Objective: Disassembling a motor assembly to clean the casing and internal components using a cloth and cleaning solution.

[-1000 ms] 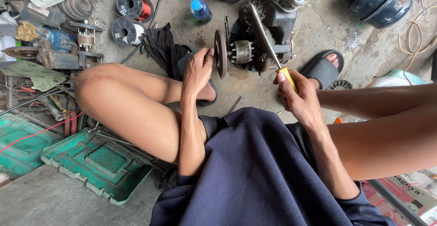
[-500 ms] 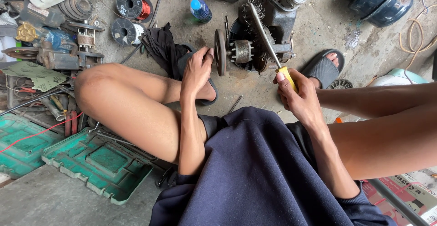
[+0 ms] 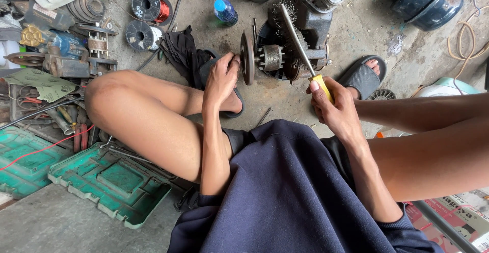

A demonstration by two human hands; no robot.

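Right hand (image 3: 336, 108) closed around yellow-handled screwdriver (image 3: 305, 57), shaft levering into motor assembly (image 3: 290, 44) on the floor. Left hand (image 3: 220, 77) grips the end disc (image 3: 247, 59). Risk: shaft slips, jabs left fingers or nearby foot.

The screwdriver (image 3: 300, 49) has a dull steel shaft and glossy yellow plastic handle. The motor (image 3: 295, 44) is greasy, rough dark metal. The floor (image 3: 351, 29) is matt, stained concrete. The tray (image 3: 109, 184) is scuffed green plastic.
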